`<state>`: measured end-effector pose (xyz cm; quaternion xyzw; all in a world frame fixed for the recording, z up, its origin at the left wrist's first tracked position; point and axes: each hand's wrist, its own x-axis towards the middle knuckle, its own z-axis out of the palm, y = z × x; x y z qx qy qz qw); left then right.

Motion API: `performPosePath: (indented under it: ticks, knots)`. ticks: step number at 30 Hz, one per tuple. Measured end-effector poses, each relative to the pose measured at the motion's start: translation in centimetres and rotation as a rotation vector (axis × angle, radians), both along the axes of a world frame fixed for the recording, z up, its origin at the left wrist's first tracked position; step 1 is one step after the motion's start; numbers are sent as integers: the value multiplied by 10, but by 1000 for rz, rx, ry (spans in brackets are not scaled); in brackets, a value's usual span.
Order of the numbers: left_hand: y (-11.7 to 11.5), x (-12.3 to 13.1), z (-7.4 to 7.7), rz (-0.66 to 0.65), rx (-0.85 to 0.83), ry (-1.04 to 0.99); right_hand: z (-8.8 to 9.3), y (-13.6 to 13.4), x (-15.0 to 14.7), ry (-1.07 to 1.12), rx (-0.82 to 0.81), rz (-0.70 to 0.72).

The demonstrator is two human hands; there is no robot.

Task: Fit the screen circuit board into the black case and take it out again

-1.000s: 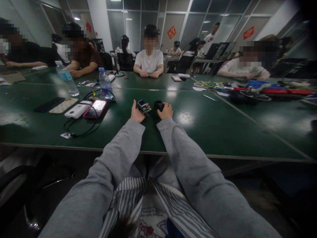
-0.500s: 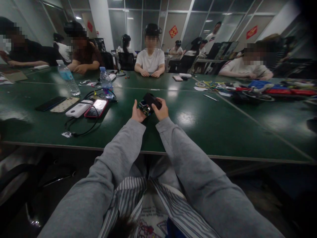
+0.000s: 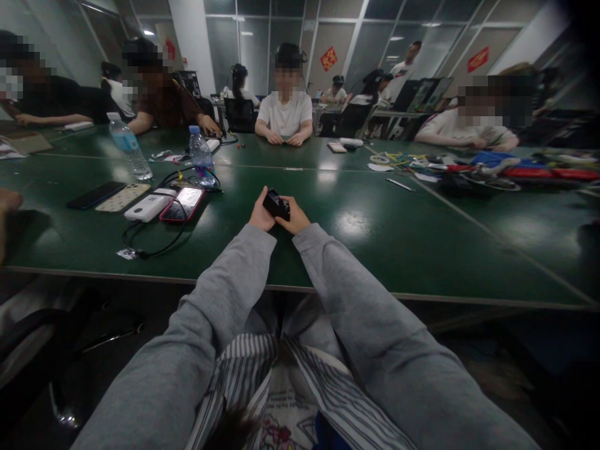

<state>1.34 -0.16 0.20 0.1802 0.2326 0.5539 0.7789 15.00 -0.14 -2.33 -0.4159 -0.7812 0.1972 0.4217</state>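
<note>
Both my hands meet over the green table (image 3: 403,250), arms in grey sleeves stretched forward. My left hand (image 3: 260,216) and my right hand (image 3: 293,220) are closed together around a small black boxy device (image 3: 276,204). The black part covers whatever lies beneath it between my fingers. The small green circuit board with a screen that my left hand held earlier is hidden now.
Left of my hands lie a red-cased phone (image 3: 182,205), a white power bank (image 3: 149,207), two more phones and a black cable (image 3: 154,247). Two water bottles (image 3: 201,157) stand behind. Coloured cables and tools (image 3: 469,167) spread at right. Several people sit around the table.
My right hand carried the black piece leftward onto the circuit board in my left hand. Both hands have now drawn together around it, and the board no longer shows.
</note>
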Motion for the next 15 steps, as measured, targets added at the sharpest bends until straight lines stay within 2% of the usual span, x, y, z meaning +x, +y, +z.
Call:
performPosePath:
  ticks: [5,9,15]
  knots:
    - [1,-1,-1,-38,-11,84,-3,4,-2,219,-131,-44]
    - [0,-1,-1,-24,12,84,-4,13,-1,478,-329,-66]
    - [-3,0,0,-90,62,69,2,18,1,627,-569,-119]
